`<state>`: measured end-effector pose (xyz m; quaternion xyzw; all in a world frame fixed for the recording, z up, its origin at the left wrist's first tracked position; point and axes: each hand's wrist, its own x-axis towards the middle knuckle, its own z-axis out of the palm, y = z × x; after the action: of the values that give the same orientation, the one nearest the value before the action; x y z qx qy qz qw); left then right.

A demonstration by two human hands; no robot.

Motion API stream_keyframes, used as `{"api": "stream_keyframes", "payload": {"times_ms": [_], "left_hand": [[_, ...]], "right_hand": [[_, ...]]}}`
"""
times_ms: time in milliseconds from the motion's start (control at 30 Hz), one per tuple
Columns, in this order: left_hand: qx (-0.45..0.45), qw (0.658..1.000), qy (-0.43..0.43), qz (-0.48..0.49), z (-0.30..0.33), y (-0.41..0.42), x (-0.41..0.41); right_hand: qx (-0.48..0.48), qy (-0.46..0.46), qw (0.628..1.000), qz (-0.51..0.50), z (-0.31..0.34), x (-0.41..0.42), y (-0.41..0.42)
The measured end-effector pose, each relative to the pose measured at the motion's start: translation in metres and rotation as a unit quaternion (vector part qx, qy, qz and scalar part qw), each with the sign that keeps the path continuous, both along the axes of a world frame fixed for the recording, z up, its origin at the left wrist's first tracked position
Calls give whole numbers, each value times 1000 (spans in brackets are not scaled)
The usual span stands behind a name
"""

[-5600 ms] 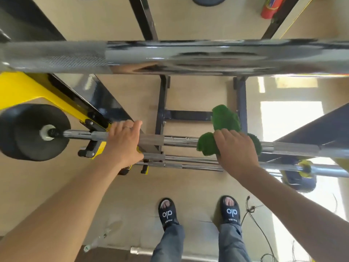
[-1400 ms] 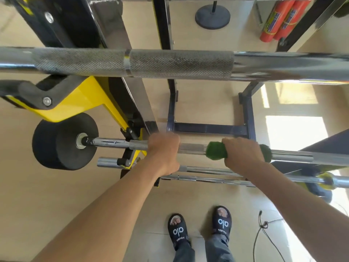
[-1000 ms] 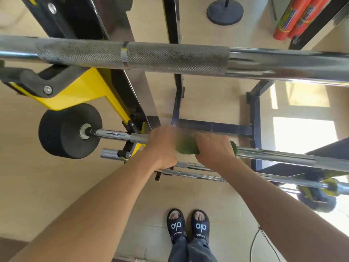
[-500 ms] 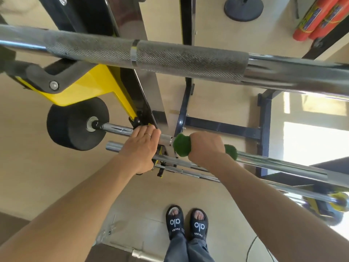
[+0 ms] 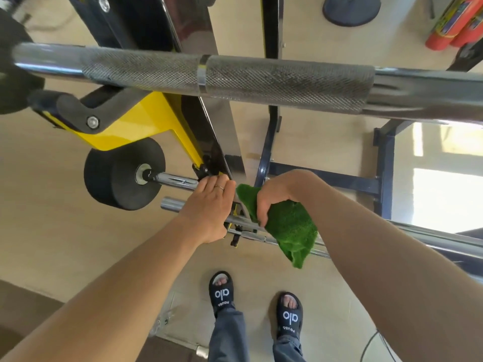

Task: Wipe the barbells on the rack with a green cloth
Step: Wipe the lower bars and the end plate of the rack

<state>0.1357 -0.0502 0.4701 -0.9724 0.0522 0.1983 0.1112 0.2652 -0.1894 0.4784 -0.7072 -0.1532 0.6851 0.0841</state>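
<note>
While the left hand (image 5: pixel 209 207) curls over the lower barbell (image 5: pixel 177 180) just beside the rack's yellow-and-black upright (image 5: pixel 167 118), its fingers wrap the chrome shaft close to where the bar sits in its hook, a ring showing on one finger. Left of that hand, the bar's end carries a black round weight (image 5: pixel 122 173). Just beside it on the right, the right hand (image 5: pixel 274 194) grips the green cloth (image 5: pixel 290 231), thumb and fingers bunched round its upper part, and the loose rest of the cloth hangs down across the thinner bars (image 5: pixel 407 235) racked below. Whether the cloth touches the lower barbell I cannot tell. Near the top of the view a thick knurled barbell (image 5: pixel 235 79) runs across, resting on a black hook (image 5: pixel 78 111) at the left. Down on the pale floor (image 5: pixel 52 178) stand two feet in black sandals (image 5: pixel 222 291).
</note>
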Motion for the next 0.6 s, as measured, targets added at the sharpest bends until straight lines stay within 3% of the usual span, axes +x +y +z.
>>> {"api": "stream_keyframes", "payload": {"times_ms": [67, 133, 233, 300, 367, 433, 467, 533, 600], "left_hand": [[-3, 1000, 2, -2, 0, 1, 0], [-8, 1000, 5, 0, 1, 1, -2], [-12, 1000, 1, 0, 2, 0, 0], [-12, 1000, 0, 3, 2, 0, 0], [-11, 1000, -3, 3, 3, -1, 0], [-15, 1000, -2, 1, 2, 0, -1], [-20, 1000, -7, -1, 2, 0, -1], [-24, 1000, -11, -3, 2, 2, -1], [-25, 1000, -5, -5, 1, 2, -1]], "right_hand": [[38, -100, 994, 21, -2, -7, -1], [74, -262, 962, 22, -5, -25, -4], [92, -503, 859, -2, -12, -60, -5], [89, -581, 809, 14, -21, -75, -2], [81, -612, 786, 32, -27, -80, 3], [64, -591, 803, 27, -25, -74, 5], [55, -547, 835, 27, -24, -65, 7], [37, -376, 925, 43, -16, -38, 12], [4, -166, 985, 45, -3, -14, 18]]}}
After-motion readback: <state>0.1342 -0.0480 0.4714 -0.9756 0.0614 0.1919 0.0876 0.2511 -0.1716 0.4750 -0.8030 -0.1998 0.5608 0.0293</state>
